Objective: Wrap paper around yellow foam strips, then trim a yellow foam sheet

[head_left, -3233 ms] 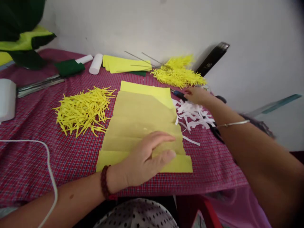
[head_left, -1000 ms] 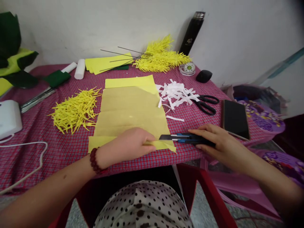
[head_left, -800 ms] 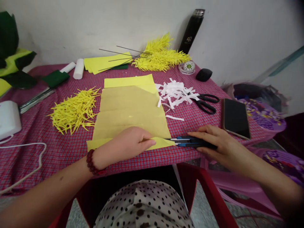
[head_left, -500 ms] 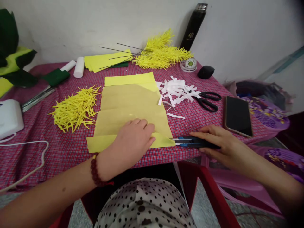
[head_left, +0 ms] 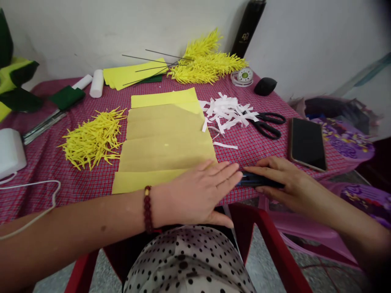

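My left hand (head_left: 201, 189) lies flat on the right end of a folded yellow strip (head_left: 146, 179), fingers stretched toward the right and thumb apart. That strip is the near edge of a yellow sheet (head_left: 168, 138) with a duller tan middle, which lies creased on the table. In my right hand (head_left: 275, 175) is a black-and-blue utility knife (head_left: 253, 180), pointing left. The knife's front end is hidden behind my left fingertips. Left of the sheet is a pile of thin yellow twisted pieces (head_left: 91, 142).
White paper strips (head_left: 224, 110) and black-handled scissors (head_left: 269, 124) lie right of the sheet, near a phone (head_left: 307, 143). Behind are fluffy yellow stems (head_left: 207, 67), yellow strips (head_left: 131, 73) and a black bottle (head_left: 248, 30). A white device (head_left: 10, 150) with a cord sits left.
My left hand has slid right along the folded strip and flattened out, now covering the knife's front end. My right hand keeps its hold on the knife in about the same place.
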The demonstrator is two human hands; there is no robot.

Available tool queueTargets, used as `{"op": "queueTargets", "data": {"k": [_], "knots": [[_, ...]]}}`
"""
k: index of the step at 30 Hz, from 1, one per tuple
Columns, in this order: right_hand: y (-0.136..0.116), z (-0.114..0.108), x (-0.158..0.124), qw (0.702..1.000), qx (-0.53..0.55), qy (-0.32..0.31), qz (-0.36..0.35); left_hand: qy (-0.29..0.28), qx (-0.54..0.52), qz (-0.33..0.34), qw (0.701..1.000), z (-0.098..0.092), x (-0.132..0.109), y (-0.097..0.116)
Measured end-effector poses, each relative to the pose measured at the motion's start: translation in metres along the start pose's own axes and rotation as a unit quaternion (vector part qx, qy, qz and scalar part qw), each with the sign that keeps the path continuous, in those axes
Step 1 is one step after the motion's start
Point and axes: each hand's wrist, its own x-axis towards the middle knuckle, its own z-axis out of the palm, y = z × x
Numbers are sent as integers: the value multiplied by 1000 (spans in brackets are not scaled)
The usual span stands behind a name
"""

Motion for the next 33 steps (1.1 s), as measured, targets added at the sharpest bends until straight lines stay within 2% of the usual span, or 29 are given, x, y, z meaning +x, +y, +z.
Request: {"op": "queueTargets", "data": {"k": [4, 10, 13, 15, 20, 24, 28, 30, 33], "knots": [[1, -2, 1, 1000, 8, -14, 4, -44, -41, 1, 998, -7, -5, -25], [0, -2, 0, 1000, 7, -12, 2, -71, -94, 102, 988, 2, -14, -49], [2, -1, 0, 1000, 2, -9, 0, -60, -108, 140, 982, 11, -15, -49], [2, -1, 0, 1000, 2, -11, 0, -54, -108, 139, 983, 15, -15, -47], [-2, -4, 1, 1000, 7, -10, 14, -27, -84, 69, 994, 21, -20, -45], [-5, -5, 0, 1000, 0, -16, 19, 39, -33, 38, 998, 23, -27, -43], [-4, -4, 0, 1000, 1, -15, 20, 107, 8, 101, 989, 22, -33, -40], [-3, -4, 0, 1000, -3, -21, 18, 95, 10, 124, 988, 21, -33, -38], [-3, -5, 0, 999, -11, -32, 15, 60, -14, 121, 991, 21, -29, -37]]}}
